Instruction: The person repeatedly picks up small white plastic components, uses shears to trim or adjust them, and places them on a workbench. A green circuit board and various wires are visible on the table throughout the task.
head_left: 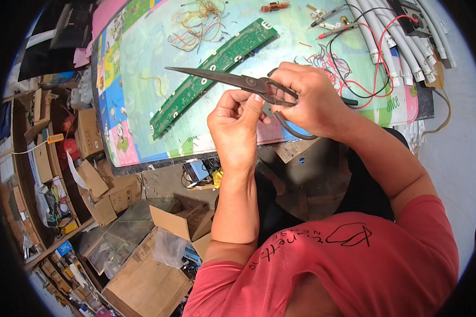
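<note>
My right hand (314, 98) is wrapped around the looped handles of a pair of dark metal scissors (217, 76). The closed-looking blades point left, above a long green circuit board (188, 98) that lies diagonally on the table. Close against the scissors' pivot is my left hand (235, 124), its thumb tip pressed by the lower shank and its fingers curled. Whether a small thing is pinched in those left fingers is hidden.
A tangle of thin wires (198, 24) and a copper coil (275, 7) lie at the table's far side. Red and black test leads (375, 79) run beside white tubes (375, 42) on the right. Cardboard boxes (143, 285) and cluttered shelves (42, 174) stand at left.
</note>
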